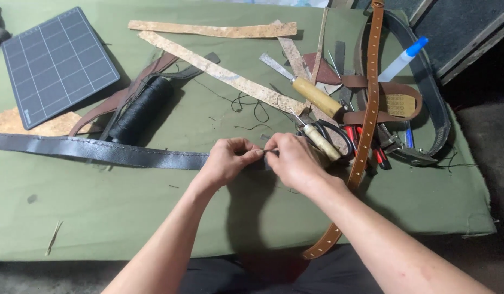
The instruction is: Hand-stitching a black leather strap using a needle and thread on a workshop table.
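Both bare forearms come up from the bottom edge and meet at the centre of the frame. The left hand (226, 160) and the right hand (293, 160) are curled, with their pinched fingertips almost touching.

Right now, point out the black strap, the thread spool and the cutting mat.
Black strap (99, 151), head view, middle of its length.
Thread spool (142, 109), head view, side of the black winding.
Cutting mat (56, 62), head view, centre of the grid.

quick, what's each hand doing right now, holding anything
Left hand: closed, pinching the end of the dark leather strap.
Right hand: closed, fingertips pinching a thin needle at the strap's end.
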